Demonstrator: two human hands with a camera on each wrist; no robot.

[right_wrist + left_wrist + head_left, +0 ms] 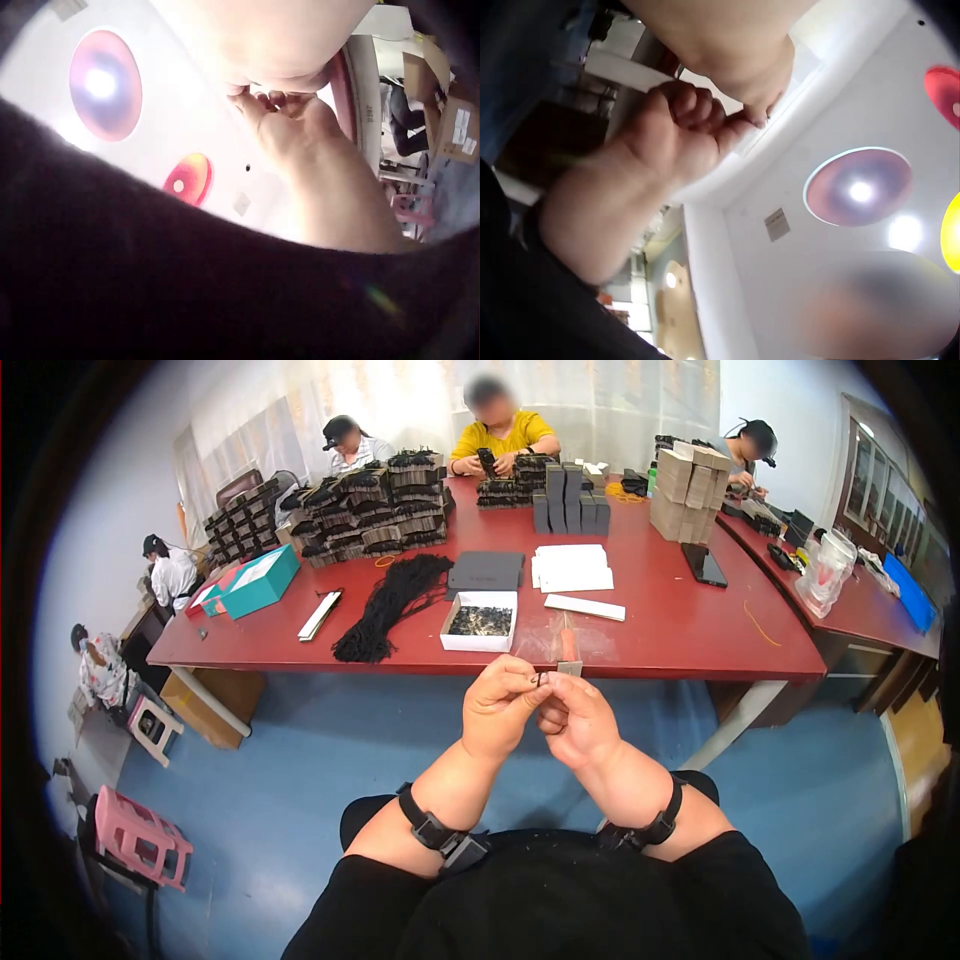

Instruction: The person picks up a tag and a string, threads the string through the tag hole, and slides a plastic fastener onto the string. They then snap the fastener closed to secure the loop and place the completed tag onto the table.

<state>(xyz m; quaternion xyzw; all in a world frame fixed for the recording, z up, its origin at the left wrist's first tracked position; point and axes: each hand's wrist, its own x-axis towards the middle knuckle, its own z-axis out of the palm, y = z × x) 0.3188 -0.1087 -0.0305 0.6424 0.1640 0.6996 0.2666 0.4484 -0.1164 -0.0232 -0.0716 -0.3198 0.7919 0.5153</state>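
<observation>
Just past the table's front edge in the head view, my left hand [497, 705] and right hand [580, 720] meet at their fingertips. Between them they pinch a small dark piece [542, 679], mostly covered by fingers and thumbs; its kind I cannot tell. The right hand's other fingers curl toward the palm, as the left wrist view shows. Beyond the hands stands a white open box [476, 644] holding many tiny black pieces. To its left lies a bundle of black cords [395, 605]. Clear plastic bags [597, 643] lie right of the box.
White cards [572, 567], a white strip [585, 607] and a dark grey flat box [485, 573] lie on the red table [660, 610]. Stacks of corded grey pieces [375, 510] stand behind. A phone [704, 565] is at right, a teal box [262, 582] at left. Other people sit around.
</observation>
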